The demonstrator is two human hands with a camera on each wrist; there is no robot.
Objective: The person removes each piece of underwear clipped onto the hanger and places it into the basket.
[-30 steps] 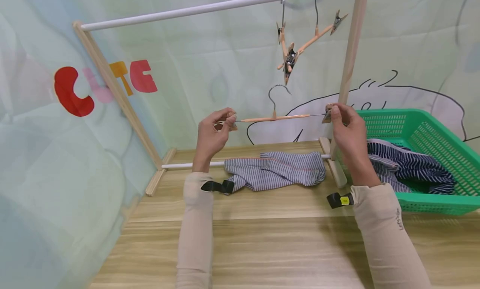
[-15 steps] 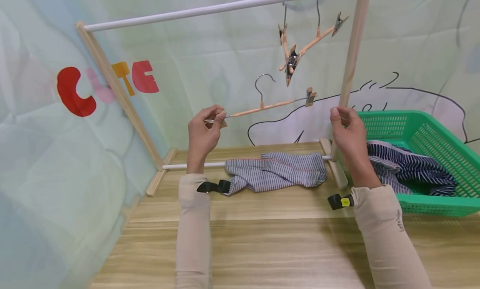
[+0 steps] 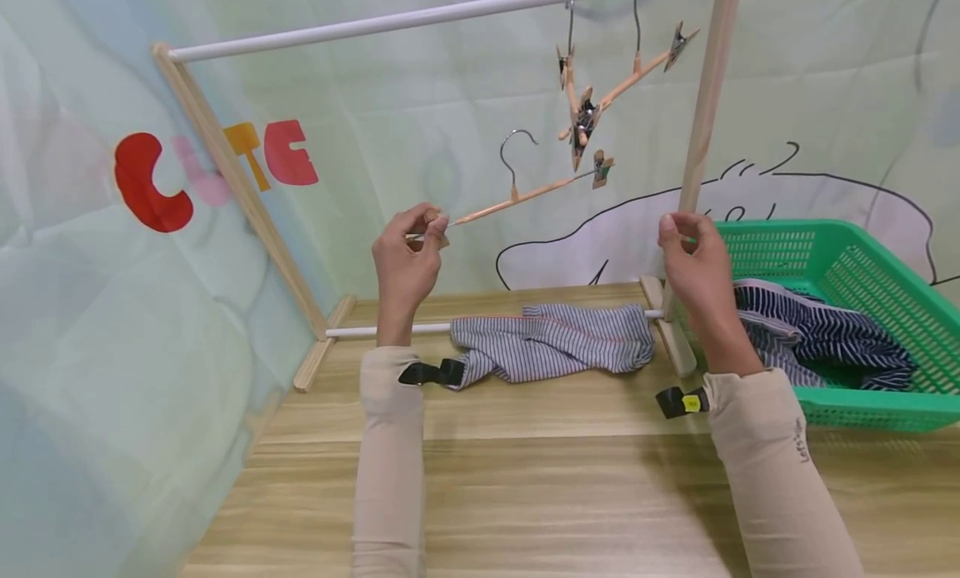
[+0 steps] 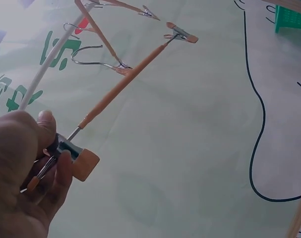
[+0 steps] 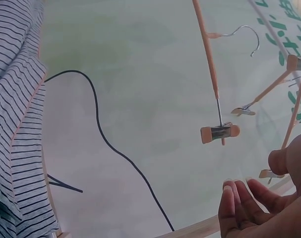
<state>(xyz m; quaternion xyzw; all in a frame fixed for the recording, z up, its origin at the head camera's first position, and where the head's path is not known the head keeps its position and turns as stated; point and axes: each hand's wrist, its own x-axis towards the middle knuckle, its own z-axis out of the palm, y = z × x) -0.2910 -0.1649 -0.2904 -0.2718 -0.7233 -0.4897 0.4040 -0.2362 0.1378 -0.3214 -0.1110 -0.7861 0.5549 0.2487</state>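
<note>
My left hand (image 3: 407,257) pinches the clip at one end of a clip hanger (image 3: 517,198), which tilts up to the right in the head view. Its metal hook points upward, and the far clip (image 4: 182,32) stands free. Nothing is between the fingers of my right hand (image 3: 697,253), loosely bent beside the rack's right post. In the right wrist view the hanger's free clip (image 5: 220,133) is apart from the fingertips (image 5: 228,187). Below, striped cloth (image 3: 555,341) lies over the rack's lower bar.
Two more clip hangers (image 3: 626,85) hang from the white top rail (image 3: 375,24) of the wooden rack. A green basket (image 3: 885,407) at the right holds dark striped clothing (image 3: 840,332). The wood-grain table (image 3: 525,478) spreads in front.
My right hand has let go of the hanger's right clip. That end has swung up and to the left, while my left hand, still holding the other clip, has shifted slightly left.
</note>
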